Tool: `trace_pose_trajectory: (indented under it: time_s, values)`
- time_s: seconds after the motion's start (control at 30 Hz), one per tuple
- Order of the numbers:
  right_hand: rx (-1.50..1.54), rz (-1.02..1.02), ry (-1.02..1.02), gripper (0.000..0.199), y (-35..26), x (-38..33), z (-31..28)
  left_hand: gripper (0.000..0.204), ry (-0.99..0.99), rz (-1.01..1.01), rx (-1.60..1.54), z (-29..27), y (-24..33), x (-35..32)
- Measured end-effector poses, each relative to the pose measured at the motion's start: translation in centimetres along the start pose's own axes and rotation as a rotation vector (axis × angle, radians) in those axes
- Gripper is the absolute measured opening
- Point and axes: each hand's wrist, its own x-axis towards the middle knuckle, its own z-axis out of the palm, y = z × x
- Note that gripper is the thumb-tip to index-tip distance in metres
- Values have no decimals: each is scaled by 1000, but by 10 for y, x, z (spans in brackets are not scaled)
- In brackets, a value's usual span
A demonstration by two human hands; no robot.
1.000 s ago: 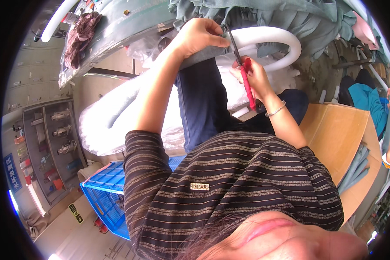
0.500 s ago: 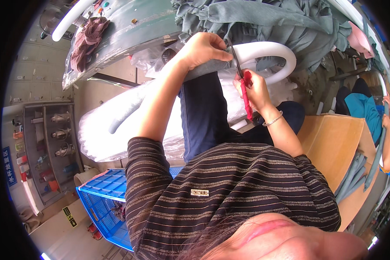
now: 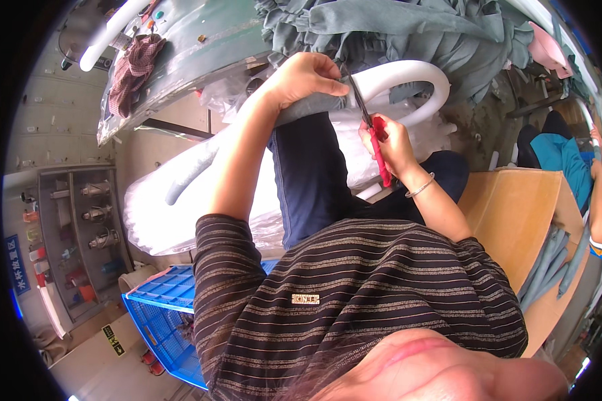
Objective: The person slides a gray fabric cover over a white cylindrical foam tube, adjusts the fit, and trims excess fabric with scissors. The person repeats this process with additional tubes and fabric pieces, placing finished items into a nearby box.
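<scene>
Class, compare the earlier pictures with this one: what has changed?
The co-worker's grey length now reaches lower, over the open cardboard box. The whole view sits slightly lower in the picture, probably from head movement. Neither of the wearer's hands took or released anything: the left hand still holds the grey sleeve, the right hand the red-handled scissors.

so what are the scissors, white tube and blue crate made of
Scissors: probably metal blades, dark and slim; red handles, coated or wrapped, unclear. White tube: perhaps foam, smooth, dull, curving without kinks. Crate: likely plastic, blue with latticed sides.
</scene>
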Motion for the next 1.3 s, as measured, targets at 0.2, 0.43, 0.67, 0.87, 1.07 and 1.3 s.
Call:
trace_pose_trajectory:
  time_s: [0.2,0.43,0.67,0.87,1.07,1.3]
  values:
    - [-166,-112,96,15,15,-8,-7,31,-7,24,26,-2,-1,-3]
    - [186,-4,200,32,13,-13,-32,62,-180,175,130,4,14,-8]
    - [171,-49,567,26,24,-19,-140,54,-262,60,168,5,17,1]
    - [-402,-255,895,32,49,22,-288,52,-132,86,130,11,19,3]
    - [-810,-249,991,36,-9,121,-380,52,-132,98,248,5,26,8]
    - [-386,-577,1038,30,-22,185,-440,54,-64,16,152,-9,26,-5]
